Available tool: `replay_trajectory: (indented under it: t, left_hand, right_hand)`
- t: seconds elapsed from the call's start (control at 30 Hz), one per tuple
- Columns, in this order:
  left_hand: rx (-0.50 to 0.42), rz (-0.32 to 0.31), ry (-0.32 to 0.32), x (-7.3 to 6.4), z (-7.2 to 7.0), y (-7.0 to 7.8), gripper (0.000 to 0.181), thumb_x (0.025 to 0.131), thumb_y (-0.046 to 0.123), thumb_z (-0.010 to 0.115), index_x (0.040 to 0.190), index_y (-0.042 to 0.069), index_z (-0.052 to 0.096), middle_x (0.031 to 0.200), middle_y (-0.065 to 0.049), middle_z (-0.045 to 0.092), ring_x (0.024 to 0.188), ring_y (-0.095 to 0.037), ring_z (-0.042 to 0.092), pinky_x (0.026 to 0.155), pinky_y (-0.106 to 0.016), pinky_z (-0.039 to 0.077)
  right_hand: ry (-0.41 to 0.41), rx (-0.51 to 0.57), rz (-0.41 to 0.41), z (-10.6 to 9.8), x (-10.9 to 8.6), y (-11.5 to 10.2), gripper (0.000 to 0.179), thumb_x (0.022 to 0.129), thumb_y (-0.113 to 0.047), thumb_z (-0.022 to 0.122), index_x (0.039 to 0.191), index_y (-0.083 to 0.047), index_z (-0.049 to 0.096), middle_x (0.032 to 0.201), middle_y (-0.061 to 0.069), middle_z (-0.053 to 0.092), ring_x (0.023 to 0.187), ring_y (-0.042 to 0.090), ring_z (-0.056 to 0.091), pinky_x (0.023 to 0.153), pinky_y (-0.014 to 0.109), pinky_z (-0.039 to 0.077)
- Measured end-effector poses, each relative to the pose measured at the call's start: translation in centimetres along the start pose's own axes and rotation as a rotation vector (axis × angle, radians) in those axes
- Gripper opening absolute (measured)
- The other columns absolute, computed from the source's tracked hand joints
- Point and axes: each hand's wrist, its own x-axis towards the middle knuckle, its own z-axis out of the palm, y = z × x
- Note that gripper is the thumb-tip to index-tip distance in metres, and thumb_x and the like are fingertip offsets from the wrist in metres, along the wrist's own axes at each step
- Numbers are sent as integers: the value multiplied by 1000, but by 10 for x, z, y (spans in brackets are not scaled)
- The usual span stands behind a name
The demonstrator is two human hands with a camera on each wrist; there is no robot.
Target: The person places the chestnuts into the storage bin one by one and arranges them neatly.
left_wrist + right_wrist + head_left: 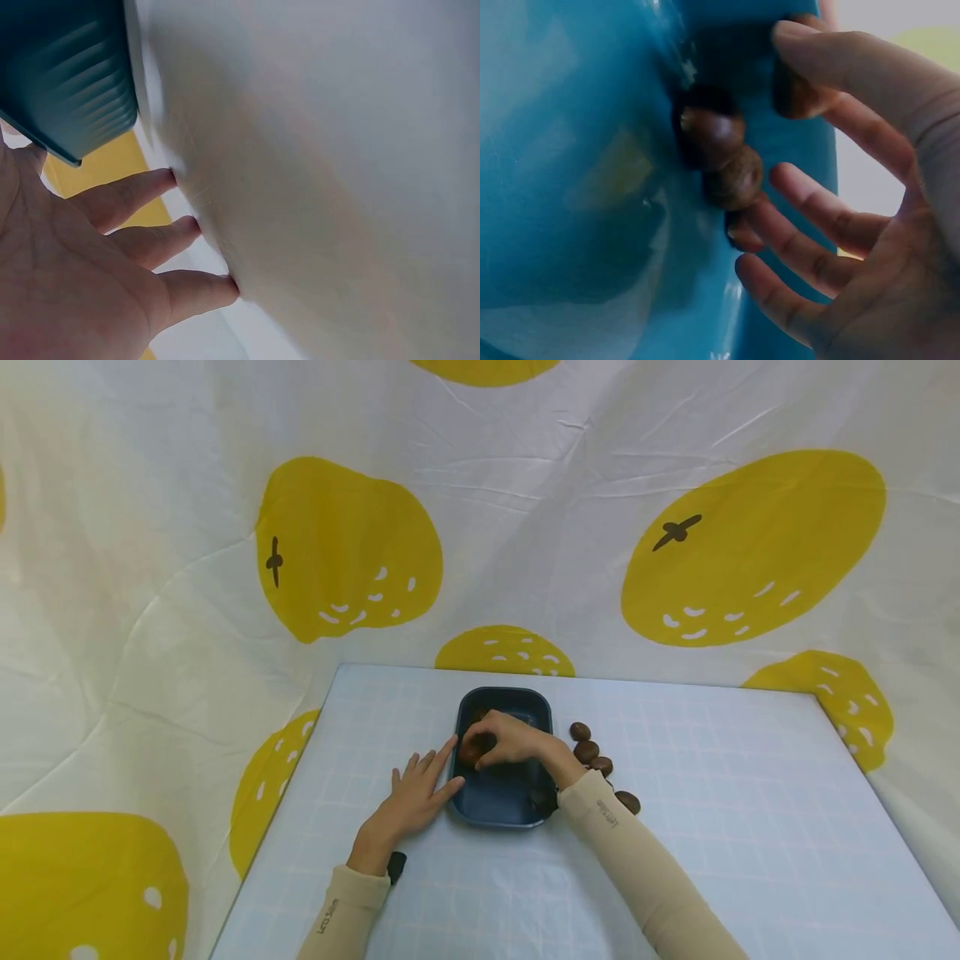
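A dark blue rectangular tray (495,802) stands on the table. Over its left part is my right hand (517,741), pinching a brown chestnut (801,91) between thumb and index finger in the right wrist view. Its other fingers spread beside several chestnuts (714,139) lying against the tray's inner side. My left hand (412,802) lies left of the tray, thumb and index finger at its rim. In the left wrist view the other three fingertips of that hand rest on the white tabletop, below the tray's ribbed wall (86,90).
Several more chestnuts (586,751) lie in a loose row on the table just right of the tray, some partly behind the right sleeve (637,852). A white curtain with yellow fruit prints (525,568) hangs behind the table.
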Motion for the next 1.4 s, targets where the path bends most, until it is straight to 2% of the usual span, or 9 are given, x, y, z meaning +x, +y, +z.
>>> replay_trajectory:
  t: [0.07, 0.17, 0.43, 0.7, 0.87, 0.97, 1.13, 1.27, 1.4]
  left_hand:
    - [-2, 5, -3, 0, 0, 0, 69, 100, 67, 37, 159, 48, 7, 160, -21, 28, 146, -52, 12, 106, -76, 1]
    - [-12, 13, -6, -1, 1, 1, 68, 100, 67, 36, 158, 50, 6, 160, -19, 27, 146, -51, 12, 107, -76, 1]
    - [-17, 27, 11, -1, 2, 1, 67, 100, 67, 36, 158, 51, 6, 160, -19, 28, 146, -51, 13, 107, -76, 2]
    - [-13, 30, 12, 0, 3, 2, 67, 100, 67, 36, 157, 52, 5, 160, -19, 28, 146, -51, 13, 107, -76, 2]
    - [-18, 28, 5, 0, 3, 2, 67, 100, 68, 36, 157, 51, 5, 160, -19, 27, 146, -50, 12, 107, -75, 2]
    - [-19, 23, 4, 0, 2, 2, 68, 100, 68, 36, 158, 50, 5, 160, -20, 27, 146, -50, 11, 107, -75, 1]
    - [-16, 15, 6, -1, 1, 2, 69, 99, 68, 36, 159, 48, 7, 160, -21, 27, 146, -51, 11, 106, -76, 1]
    - [-22, 12, 3, -2, 0, 2, 69, 99, 69, 36, 158, 49, 6, 160, -20, 26, 146, -51, 11, 106, -76, 0]
    - [-22, 7, 7, -2, 0, 1, 69, 100, 67, 37, 158, 50, 5, 161, -19, 26, 146, -50, 10, 107, -76, 0]
  right_hand:
    - [-32, -23, 18, 2, 0, 1, 40, 83, -19, 84, 121, -16, 71, 127, 9, 58, 118, 26, 47, 101, 47, 41]
    - [-65, -52, 47, 6, 1, 2, 40, 82, -20, 85, 119, -18, 72, 129, 12, 55, 119, 29, 44, 99, 49, 40]
    - [-110, -104, 129, 12, 1, -3, 38, 79, -20, 88, 114, -24, 74, 107, -1, 48, 99, 19, 41, 83, 36, 40]
    - [-132, -146, 153, 17, 2, -5, 39, 75, -17, 90, 111, -25, 74, 102, -2, 47, 94, 17, 43, 81, 33, 42]
    - [-129, -149, 133, 9, 1, -11, 38, 78, -16, 87, 112, -21, 72, 104, 0, 50, 93, 15, 47, 80, 31, 46]
    - [-89, -112, 89, -3, -3, -16, 35, 82, -16, 84, 114, -16, 71, 107, 2, 56, 95, 16, 51, 82, 32, 48]
    - [37, -28, 4, -24, -19, -25, 33, 88, -13, 79, 119, -9, 69, 112, 8, 62, 104, 25, 58, 90, 41, 50]
    - [141, 4, -18, -37, -39, -30, 34, 91, -17, 77, 123, -10, 68, 115, 6, 62, 103, 24, 59, 89, 44, 52]
    - [225, 11, 10, -44, -62, -34, 37, 91, -21, 77, 126, -13, 67, 114, -2, 62, 99, 16, 57, 85, 41, 52]
